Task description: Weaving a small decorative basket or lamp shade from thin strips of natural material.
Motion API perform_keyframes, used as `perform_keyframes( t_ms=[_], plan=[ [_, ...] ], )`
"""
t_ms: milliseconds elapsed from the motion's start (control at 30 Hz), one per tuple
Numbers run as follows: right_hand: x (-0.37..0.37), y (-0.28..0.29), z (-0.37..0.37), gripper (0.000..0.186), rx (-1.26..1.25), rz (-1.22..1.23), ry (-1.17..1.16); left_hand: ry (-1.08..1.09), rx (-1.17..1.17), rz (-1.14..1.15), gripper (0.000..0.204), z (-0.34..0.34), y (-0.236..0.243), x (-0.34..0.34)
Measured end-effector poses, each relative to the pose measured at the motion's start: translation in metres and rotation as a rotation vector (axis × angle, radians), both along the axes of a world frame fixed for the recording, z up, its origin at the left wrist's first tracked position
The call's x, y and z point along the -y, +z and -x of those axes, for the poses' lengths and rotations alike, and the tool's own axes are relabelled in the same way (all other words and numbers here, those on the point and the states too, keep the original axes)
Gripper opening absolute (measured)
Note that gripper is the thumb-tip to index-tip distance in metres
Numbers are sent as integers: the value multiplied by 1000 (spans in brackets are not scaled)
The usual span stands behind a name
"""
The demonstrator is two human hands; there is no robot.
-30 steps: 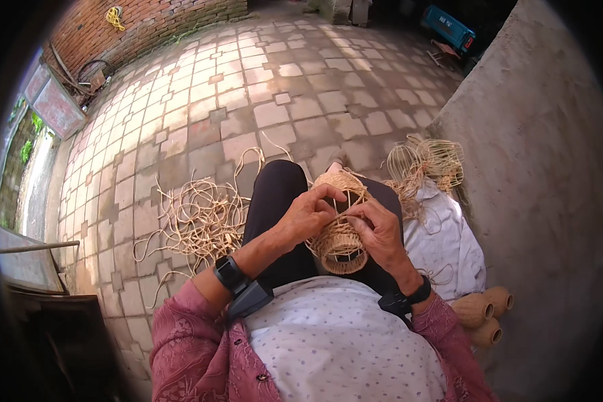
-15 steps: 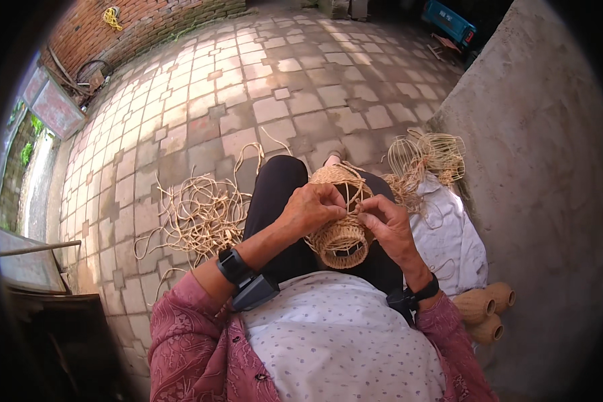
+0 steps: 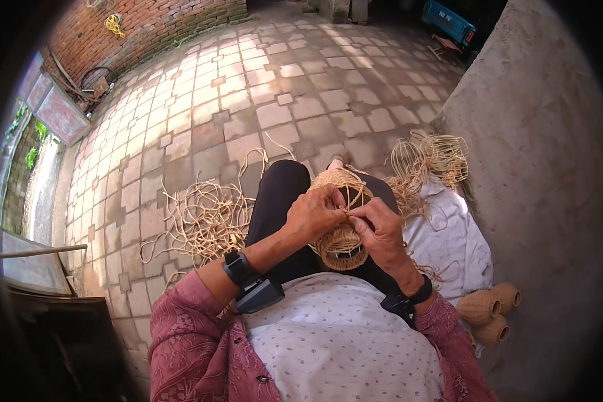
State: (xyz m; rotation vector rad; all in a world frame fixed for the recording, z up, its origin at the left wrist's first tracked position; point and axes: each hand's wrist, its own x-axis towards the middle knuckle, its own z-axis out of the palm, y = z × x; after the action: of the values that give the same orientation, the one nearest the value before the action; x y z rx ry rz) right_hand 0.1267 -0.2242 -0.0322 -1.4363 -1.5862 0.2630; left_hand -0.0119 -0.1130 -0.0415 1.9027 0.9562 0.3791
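A tan woven basket rests between my thighs, with an open ring at its near end and bare ribs showing in its side. My left hand is closed, thumb and forefinger pinching a strand of straw cord over the basket's open side. From the right, my right hand pinches at the same spot, its fingertips meeting those of the left. The exact piece of cord between the fingertips is partly hidden by the fingers.
Loose cord lies heaped on the paving left of my knee. To the right are a white cloth, open-ribbed frames and three woven vessels beside a rough wall. A blue cart stands far off.
My right hand has moved slightly left, so its fingertips now meet my left hand's. Both hands stay at the basket. The whole view has shifted a little.
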Motion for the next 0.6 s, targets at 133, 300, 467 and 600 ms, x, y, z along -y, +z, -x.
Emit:
perform_keyframes(
  t_ms=[133,300,467,600],
  plan=[
    [-3,0,4,14,52,19,-20,-129,182,282,19,13,-2,-9],
    [-4,-1,4,13,123,18,-33,-60,259,277,19,16,4,-2],
    [-6,2,7,14,226,29,-57,35,374,319,19,20,1,5],
    [-8,9,6,15,294,79,20,13,394,382,24,25,3,2]
  ],
)
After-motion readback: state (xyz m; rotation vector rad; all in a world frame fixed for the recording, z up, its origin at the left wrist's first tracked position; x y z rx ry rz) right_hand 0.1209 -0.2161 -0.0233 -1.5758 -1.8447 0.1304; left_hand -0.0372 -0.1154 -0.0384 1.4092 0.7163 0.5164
